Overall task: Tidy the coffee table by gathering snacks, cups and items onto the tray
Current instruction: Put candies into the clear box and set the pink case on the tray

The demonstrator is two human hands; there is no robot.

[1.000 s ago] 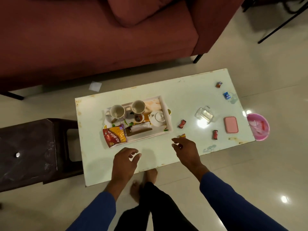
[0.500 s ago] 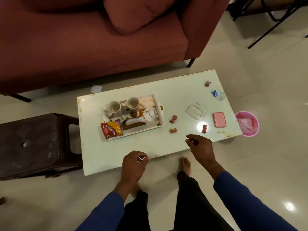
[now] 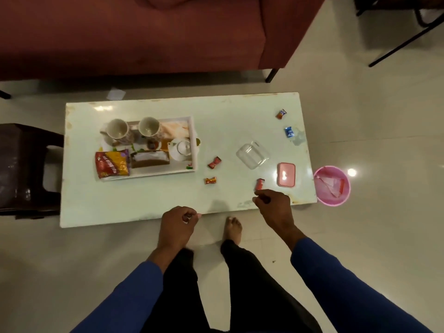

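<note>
The white tray sits on the left half of the pale coffee table. It holds two cups, a small white teapot, a red-and-yellow snack packet and a brown packet. Loose candies lie on the table: a red one, an orange one, a red one, and two at the far right. My right hand hovers just short of the nearest red candy, its fingers loosely curled. My left hand hangs loosely curled at the table's near edge. I see nothing in either hand.
A clear plastic container and a pink lid lie on the right part of the table. A pink bin stands on the floor by the right end. A dark stool is at the left and a red sofa behind.
My right hand has moved right along the near edge, from beside the tray to the red candy near the pink lid. My view and body shifted right, and my left hand drew back to the table edge.
</note>
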